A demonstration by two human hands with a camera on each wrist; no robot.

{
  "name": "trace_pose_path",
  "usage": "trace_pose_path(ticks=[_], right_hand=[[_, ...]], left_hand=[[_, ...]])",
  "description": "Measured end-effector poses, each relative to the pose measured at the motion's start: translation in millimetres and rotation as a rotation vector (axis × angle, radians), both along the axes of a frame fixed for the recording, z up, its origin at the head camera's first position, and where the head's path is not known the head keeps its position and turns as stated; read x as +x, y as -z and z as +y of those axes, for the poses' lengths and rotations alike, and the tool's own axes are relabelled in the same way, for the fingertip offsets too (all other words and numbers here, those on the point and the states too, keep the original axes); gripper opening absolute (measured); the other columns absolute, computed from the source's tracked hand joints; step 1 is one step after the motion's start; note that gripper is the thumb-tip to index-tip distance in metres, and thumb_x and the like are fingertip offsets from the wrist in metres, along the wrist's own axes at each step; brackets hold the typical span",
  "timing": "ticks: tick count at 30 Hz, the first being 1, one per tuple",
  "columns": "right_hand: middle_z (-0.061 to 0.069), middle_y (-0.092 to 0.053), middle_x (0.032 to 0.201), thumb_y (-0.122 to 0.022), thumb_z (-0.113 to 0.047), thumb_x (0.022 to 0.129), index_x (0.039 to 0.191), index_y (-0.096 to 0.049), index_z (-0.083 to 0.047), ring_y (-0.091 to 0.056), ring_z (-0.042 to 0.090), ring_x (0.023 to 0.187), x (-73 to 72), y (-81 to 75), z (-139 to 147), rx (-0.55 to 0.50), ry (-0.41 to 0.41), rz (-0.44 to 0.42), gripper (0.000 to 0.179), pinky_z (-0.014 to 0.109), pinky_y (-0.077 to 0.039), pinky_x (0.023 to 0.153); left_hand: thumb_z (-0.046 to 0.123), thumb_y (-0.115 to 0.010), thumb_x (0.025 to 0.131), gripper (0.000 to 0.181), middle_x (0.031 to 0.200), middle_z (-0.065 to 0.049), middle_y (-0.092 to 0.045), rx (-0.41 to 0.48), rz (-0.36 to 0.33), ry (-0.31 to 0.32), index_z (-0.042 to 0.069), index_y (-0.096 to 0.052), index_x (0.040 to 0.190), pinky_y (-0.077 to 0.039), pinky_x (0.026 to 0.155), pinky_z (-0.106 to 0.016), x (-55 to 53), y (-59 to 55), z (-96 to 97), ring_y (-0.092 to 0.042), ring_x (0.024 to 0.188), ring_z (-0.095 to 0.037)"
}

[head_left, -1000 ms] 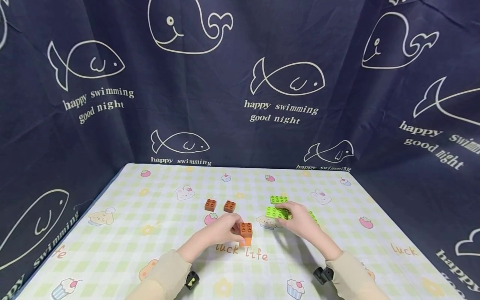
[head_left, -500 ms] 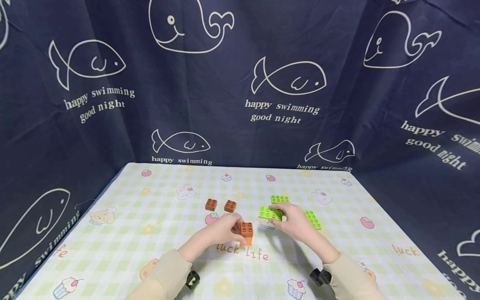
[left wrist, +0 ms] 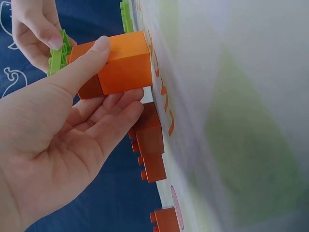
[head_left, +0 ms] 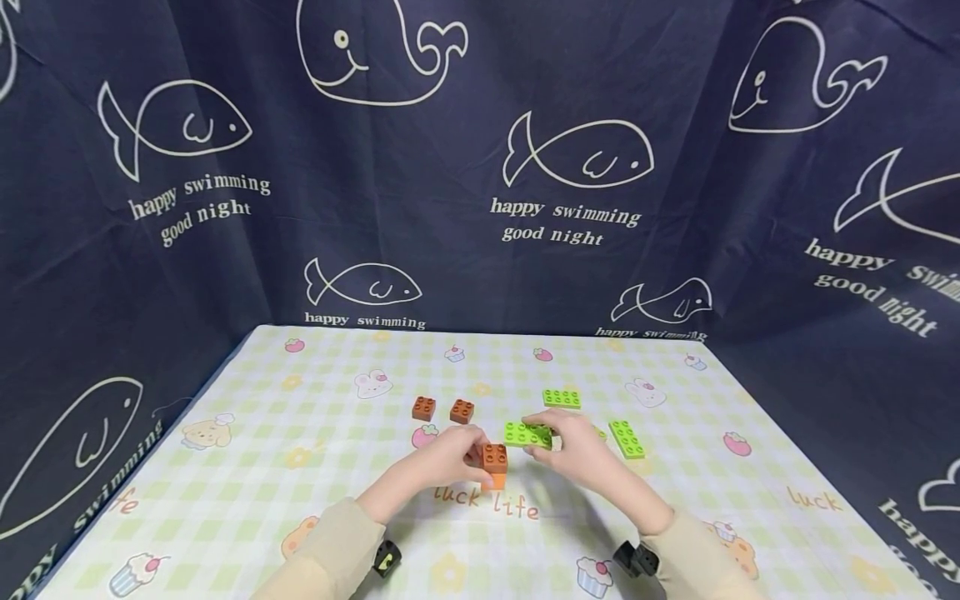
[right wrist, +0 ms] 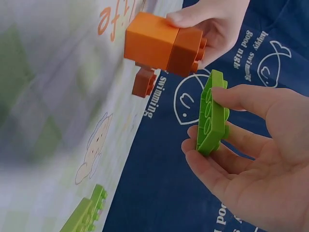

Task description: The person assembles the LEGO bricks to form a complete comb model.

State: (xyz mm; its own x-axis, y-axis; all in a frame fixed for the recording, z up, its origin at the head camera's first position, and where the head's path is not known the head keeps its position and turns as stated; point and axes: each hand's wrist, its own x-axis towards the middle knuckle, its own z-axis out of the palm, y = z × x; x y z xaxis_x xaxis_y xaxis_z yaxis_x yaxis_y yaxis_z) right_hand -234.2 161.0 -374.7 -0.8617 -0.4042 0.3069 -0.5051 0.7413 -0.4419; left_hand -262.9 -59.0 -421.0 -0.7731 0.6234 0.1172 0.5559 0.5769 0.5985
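A brown brick (head_left: 494,455) sits on top of an orange brick (left wrist: 126,64), making a two-brick stack upright on the table. My left hand (head_left: 456,457) grips this stack from the left, thumb on the near side. Off the table and to the right of the stack, a flat bright green brick (head_left: 523,434) with studs upward is pinched between the thumb and fingers of my right hand (head_left: 576,443). In the right wrist view the hollow underside of that green brick (right wrist: 212,113) shows, apart from the brown brick's studs.
Two small brown bricks (head_left: 423,407) lie behind my left hand; the left wrist view shows another brown brick (left wrist: 148,126) close to its fingers. Flat green bricks (head_left: 562,398) lie behind and right of my right hand, one partly hidden by it. A dark curtain (head_left: 465,183) hangs behind the table.
My right hand has carried the green brick leftward toward the stack, uncovering the green brick on the right. My left hand has stayed on the stack.
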Motion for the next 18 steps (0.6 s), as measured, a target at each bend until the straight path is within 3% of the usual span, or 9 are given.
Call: trace_pose_path(ticks=[7, 18], right_hand=[[0.008, -0.068, 0.107, -0.073, -0.014, 0.078, 0.112, -0.065, -0.006, -0.063, 0.023, 0.095, 2.2, -0.2, -8, 0.011, -0.054, 0.023, 0.035, 0.038, -0.054, 0.081], [0.006, -0.067, 0.109, -0.073, -0.015, 0.078, 0.112, -0.065, -0.008, -0.063, 0.022, 0.1, 1.5, 8.0, -11, -0.005, -0.065, -0.005, 0.036, 0.04, -0.053, 0.085]], left_hand=[[0.024, -0.079, 0.075, 0.036, 0.086, 0.003, -0.061, -0.005, 0.006, 0.002, 0.005, -0.061, 0.1, -0.05, 0.07, -0.015, 0.4, -1.0, -1.4, -0.058, 0.076, -0.004], [0.024, -0.078, 0.075, 0.038, 0.086, 0.002, -0.061, -0.01, 0.016, 0.007, 0.003, -0.061, 0.101, -0.05, 0.07, -0.014, 1.8, -2.5, -0.4, -0.058, 0.076, -0.005]])
